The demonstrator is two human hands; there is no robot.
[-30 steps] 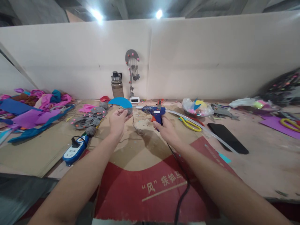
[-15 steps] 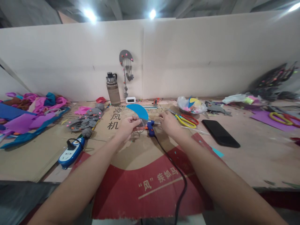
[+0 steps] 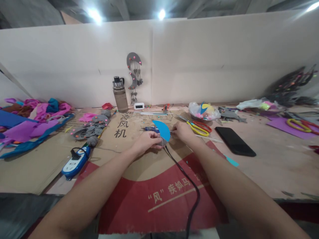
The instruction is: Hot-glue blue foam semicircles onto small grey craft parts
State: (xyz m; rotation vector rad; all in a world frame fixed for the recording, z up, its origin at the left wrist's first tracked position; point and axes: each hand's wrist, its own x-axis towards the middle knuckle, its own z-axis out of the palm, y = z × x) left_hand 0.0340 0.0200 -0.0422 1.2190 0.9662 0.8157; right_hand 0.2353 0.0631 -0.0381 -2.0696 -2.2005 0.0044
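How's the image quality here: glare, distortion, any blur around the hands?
Head view: two ceiling lights flare at the top; the wide lens bows the partition wall and stretches the forearms; the left hand and blue semicircle look sharp; the far right edge is smeared.

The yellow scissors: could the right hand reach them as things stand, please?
Probably yes: the scissors lie just right of the right hand, with nothing between them, though its fingers seem busy at the blue piece.

A brown water bottle (image 3: 120, 94) stands by the wall, next to a small white clock (image 3: 139, 106). Yellow scissors (image 3: 198, 128) lie near a black phone (image 3: 235, 141) on the bench (image 3: 274, 169). A blue power strip (image 3: 75, 162) lies on the left, near pink and purple cloth (image 3: 37, 116).
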